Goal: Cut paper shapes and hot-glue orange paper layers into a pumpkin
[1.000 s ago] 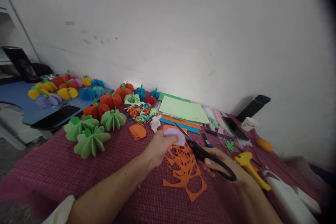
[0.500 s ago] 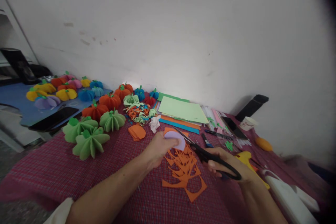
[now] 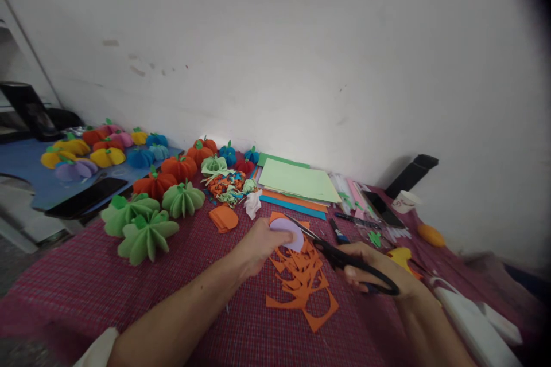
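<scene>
Between thumb and fingers, my left hand (image 3: 262, 242) pinches a round purple paper disc (image 3: 294, 235) laid over a piece of orange paper (image 3: 303, 223). My right hand (image 3: 365, 266) grips black-handled scissors (image 3: 333, 251), their blades pointing left along the upper right edge of the disc, at the orange paper. Curved orange paper scraps (image 3: 301, 281) lie in a heap on the cloth below the blades. A small stack of cut orange paper pieces (image 3: 223, 218) rests to the left of my left hand. My left fingers under the paper are hidden.
Green paper pumpkins (image 3: 148, 235) and orange ones (image 3: 155, 183) stand at the left, more on a blue table (image 3: 26, 155). Coloured paper sheets (image 3: 297, 179) lie by the wall. A yellow glue gun (image 3: 401, 257), a paper cup (image 3: 405, 201) and a phone (image 3: 383, 209) are at the right.
The view has shifted slightly. The scissors have moved a little and their blades look closer together. Both hands keep their holds.
</scene>
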Demonstrator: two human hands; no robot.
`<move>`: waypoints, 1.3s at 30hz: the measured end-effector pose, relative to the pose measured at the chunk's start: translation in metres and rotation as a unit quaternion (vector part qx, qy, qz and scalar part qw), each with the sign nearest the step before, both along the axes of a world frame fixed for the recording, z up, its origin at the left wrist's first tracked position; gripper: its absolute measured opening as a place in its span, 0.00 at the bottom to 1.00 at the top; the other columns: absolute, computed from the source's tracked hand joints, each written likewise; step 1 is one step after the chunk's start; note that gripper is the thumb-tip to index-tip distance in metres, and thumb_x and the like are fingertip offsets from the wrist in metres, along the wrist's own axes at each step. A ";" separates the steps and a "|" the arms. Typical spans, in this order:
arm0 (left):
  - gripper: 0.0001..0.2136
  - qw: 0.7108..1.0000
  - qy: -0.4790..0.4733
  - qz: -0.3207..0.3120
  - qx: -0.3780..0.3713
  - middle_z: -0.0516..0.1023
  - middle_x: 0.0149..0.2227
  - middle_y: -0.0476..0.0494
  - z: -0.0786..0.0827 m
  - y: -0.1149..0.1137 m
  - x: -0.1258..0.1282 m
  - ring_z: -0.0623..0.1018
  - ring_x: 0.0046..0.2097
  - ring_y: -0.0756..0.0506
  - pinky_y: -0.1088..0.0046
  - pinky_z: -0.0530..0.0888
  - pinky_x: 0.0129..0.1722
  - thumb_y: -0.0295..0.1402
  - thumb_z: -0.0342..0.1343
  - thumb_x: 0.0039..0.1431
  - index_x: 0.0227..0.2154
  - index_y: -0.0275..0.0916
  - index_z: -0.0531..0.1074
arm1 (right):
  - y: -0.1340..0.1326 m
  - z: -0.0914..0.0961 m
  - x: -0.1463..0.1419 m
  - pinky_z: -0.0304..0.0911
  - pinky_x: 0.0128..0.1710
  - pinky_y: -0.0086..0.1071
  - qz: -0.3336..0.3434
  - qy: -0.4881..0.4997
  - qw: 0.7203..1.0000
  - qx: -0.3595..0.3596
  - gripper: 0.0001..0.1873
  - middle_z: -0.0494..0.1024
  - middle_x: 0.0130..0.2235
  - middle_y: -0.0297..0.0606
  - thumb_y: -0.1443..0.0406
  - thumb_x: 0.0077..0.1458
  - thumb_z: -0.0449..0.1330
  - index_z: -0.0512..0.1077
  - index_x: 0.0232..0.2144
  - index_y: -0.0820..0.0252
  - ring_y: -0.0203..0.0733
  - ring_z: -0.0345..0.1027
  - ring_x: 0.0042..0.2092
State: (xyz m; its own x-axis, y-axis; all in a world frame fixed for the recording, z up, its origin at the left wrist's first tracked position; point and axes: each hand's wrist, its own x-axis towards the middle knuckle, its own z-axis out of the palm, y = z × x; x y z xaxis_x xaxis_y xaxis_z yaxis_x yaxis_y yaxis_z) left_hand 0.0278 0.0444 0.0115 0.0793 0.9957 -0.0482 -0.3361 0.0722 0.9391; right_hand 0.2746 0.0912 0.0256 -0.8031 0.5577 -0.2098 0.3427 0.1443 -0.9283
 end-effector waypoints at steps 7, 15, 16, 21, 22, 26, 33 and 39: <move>0.06 1.000 0.001 -0.009 -0.002 0.74 0.25 0.48 0.002 -0.002 -0.001 0.71 0.28 0.50 0.75 0.68 0.33 0.25 0.57 0.38 0.24 0.32 0.74 | 0.000 0.003 0.001 0.45 0.16 0.22 0.018 -0.002 1.000 0.001 0.20 0.59 0.22 0.28 0.52 0.51 0.58 0.70 0.35 0.64 0.26 0.49 0.19; 0.06 1.000 0.020 -0.013 -0.006 0.74 0.24 0.48 0.002 -0.003 -0.002 0.71 0.28 0.51 0.75 0.67 0.31 0.26 0.56 0.37 0.23 0.32 0.73 | 0.000 0.004 0.004 0.43 0.16 0.22 0.034 -0.003 0.999 0.008 0.20 0.59 0.21 0.28 0.52 0.51 0.57 0.70 0.37 0.65 0.26 0.48 0.19; 0.06 1.000 0.025 -0.014 -0.007 0.74 0.24 0.48 0.002 -0.002 -0.003 0.71 0.28 0.51 0.75 0.67 0.31 0.25 0.56 0.37 0.23 0.32 0.73 | 0.000 0.005 0.004 0.43 0.16 0.22 0.035 -0.007 0.999 0.010 0.21 0.59 0.21 0.28 0.52 0.52 0.57 0.70 0.37 0.65 0.26 0.48 0.18; 0.07 0.999 0.031 -0.035 -0.009 0.74 0.24 0.47 -0.002 -0.001 -0.004 0.72 0.28 0.50 0.74 0.68 0.32 0.25 0.56 0.38 0.24 0.32 0.74 | 0.000 0.005 0.007 0.46 0.17 0.22 0.035 -0.030 0.998 0.030 0.24 0.59 0.23 0.29 0.52 0.52 0.57 0.69 0.45 0.64 0.27 0.49 0.20; 0.07 0.999 0.028 -0.040 -0.010 0.75 0.24 0.47 -0.003 -0.001 -0.004 0.72 0.27 0.50 0.74 0.68 0.32 0.25 0.56 0.38 0.25 0.32 0.74 | 0.000 0.005 0.007 0.47 0.18 0.22 0.034 -0.032 0.998 0.036 0.25 0.60 0.24 0.29 0.52 0.52 0.57 0.68 0.46 0.64 0.27 0.50 0.21; 0.07 0.998 0.031 -0.047 -0.021 0.76 0.25 0.46 -0.001 -0.002 -0.003 0.73 0.27 0.50 0.74 0.69 0.32 0.25 0.57 0.38 0.25 0.31 0.75 | 0.001 0.007 0.006 0.51 0.21 0.24 0.058 -0.031 0.997 0.038 0.32 0.61 0.28 0.31 0.48 0.49 0.58 0.65 0.51 0.62 0.29 0.52 0.24; 0.08 0.996 0.047 -0.060 -0.041 0.77 0.26 0.46 0.004 -0.005 -0.003 0.74 0.28 0.50 0.75 0.69 0.31 0.26 0.58 0.36 0.25 0.32 0.75 | 0.001 0.013 0.005 0.48 0.21 0.24 0.076 -0.048 0.995 0.037 0.36 0.60 0.27 0.31 0.45 0.47 0.57 0.65 0.50 0.63 0.30 0.51 0.25; 0.08 0.996 0.057 -0.057 -0.047 0.76 0.25 0.46 0.005 -0.004 -0.004 0.73 0.27 0.50 0.76 0.68 0.30 0.25 0.58 0.36 0.24 0.31 0.75 | 0.000 0.016 0.002 0.50 0.24 0.25 0.080 -0.046 0.994 0.052 0.36 0.62 0.29 0.33 0.45 0.47 0.57 0.65 0.52 0.63 0.32 0.52 0.27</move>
